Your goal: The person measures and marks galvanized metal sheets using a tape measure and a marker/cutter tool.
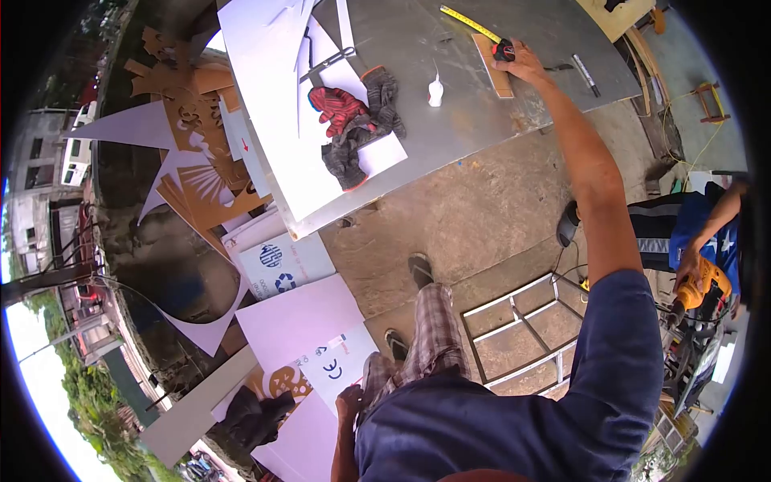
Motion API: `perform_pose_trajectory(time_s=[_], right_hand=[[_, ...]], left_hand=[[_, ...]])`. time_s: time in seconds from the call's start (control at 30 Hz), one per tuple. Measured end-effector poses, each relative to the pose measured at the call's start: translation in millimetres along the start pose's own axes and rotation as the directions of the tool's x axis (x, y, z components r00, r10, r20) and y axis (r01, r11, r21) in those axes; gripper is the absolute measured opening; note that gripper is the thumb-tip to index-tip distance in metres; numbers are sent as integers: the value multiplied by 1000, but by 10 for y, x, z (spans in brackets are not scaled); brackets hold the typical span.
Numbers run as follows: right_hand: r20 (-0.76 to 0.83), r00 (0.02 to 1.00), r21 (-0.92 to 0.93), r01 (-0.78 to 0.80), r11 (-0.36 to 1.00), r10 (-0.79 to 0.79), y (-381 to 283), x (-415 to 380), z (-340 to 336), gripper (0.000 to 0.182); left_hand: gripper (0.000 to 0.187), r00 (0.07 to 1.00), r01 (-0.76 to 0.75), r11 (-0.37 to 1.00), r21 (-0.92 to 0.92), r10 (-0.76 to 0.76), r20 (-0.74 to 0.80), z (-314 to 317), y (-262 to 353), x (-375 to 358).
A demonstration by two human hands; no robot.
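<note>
My right hand (526,64) reaches onto the grey table (450,128), its fingers closed round a black and red tape measure (503,51). The yellow blade (466,22) sticks out toward the upper left. Under the tape measure lies a narrow brown strip (491,72) with a pale edge. A small white bottle (435,92) with a thin nozzle stands left of it, and a marker (586,75) lies to the right. Down by my left leg hangs my left hand (350,397), small in view beside white sheets; its fingers look curled, their contents unclear.
Red and grey gloves (337,108) lie on a white sheet (265,96) at the table's left. Cut panels (201,145) are piled farther left. A metal frame (522,321) rests on the floor. At the right, another person's hand (689,265) holds a yellow drill (705,285).
</note>
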State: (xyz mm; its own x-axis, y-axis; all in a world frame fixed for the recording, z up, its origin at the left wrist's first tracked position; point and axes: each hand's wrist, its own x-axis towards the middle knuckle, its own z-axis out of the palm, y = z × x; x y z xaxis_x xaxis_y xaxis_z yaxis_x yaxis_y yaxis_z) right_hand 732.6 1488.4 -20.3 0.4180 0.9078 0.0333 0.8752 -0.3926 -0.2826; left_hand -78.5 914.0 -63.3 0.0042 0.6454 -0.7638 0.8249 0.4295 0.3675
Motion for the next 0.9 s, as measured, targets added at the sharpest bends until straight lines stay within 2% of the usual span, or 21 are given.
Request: perform_pose_trajectory(time_s=[0.03,0.07,0.1,0.2,0.23,0.33,0.37,0.43,0.47,0.53,0.57,0.6,0.63,0.7,0.73,0.77,0.83,0.9], right_hand=[[95,995,1,-6,1000,5,21,46,1,106],[82,997,-45,-8,999,12,25,55,29,105],[72,997,-91,-14,996,20,45,51,71,105],[20,998,-141,-52,989,55,103,114,92,100],[11,997,-144,-72,987,74,137,95,104,98],[101,959,67,-271,960,264,205,-83,-60,88],[108,951,231,-307,923,289,133,-252,-216,85],[116,936,533,-340,775,331,-41,-826,-532,78],[189,930,645,-360,674,316,-89,-1126,-673,73],[313,916,817,-394,421,251,-193,-1739,-898,63],[347,914,891,-391,232,209,-212,-2105,-946,59],[368,914,926,-377,24,172,-239,-2559,-953,55],[384,906,922,-367,-121,179,-339,-3023,-956,53],[411,884,873,-313,-375,220,-749,-4092,-1017,51],[415,879,839,-270,-473,235,-1011,-4538,-1093,51],[442,864,820,-280,-499,242,-1160,-4987,-1091,53],[468,836,808,-274,-521,287,-1385,-5928,-924,56],[475,787,802,-203,-562,393,-1704,-6699,-866,57]], left_hand=[[30,1000,24,999,-29,-24,2,18,-1,109],[32,998,54,997,-54,-54,9,16,31,147],[32,971,237,946,-220,-236,28,-26,223,142],[33,993,116,982,-151,-111,42,-78,189,316],[33,966,257,946,-196,-244,87,-95,173,363],[33,998,-32,990,-141,40,56,-218,19,432],[32,993,99,966,-241,-80,87,-319,178,434],[31,978,209,895,-395,-185,99,-484,440,546],[30,963,268,847,-459,-241,118,-552,507,589],[27,995,80,903,-423,-51,80,-605,524,803],[27,996,-16,920,-391,51,78,-650,578,936],[26,989,14,952,-306,32,147,-856,969,930],[27,962,-207,926,-315,251,108,-857,1049,1080],[30,893,-353,872,-339,422,155,-876,1477,1271],[32,861,-397,881,-257,454,229,-962,1854,1232],[43,778,-483,817,-315,565,274,-953,2230,1135],[52,650,-456,763,-457,637,414,-811,2907,825],[58,519,-438,745,-503,667,535,-494,3219,628]])
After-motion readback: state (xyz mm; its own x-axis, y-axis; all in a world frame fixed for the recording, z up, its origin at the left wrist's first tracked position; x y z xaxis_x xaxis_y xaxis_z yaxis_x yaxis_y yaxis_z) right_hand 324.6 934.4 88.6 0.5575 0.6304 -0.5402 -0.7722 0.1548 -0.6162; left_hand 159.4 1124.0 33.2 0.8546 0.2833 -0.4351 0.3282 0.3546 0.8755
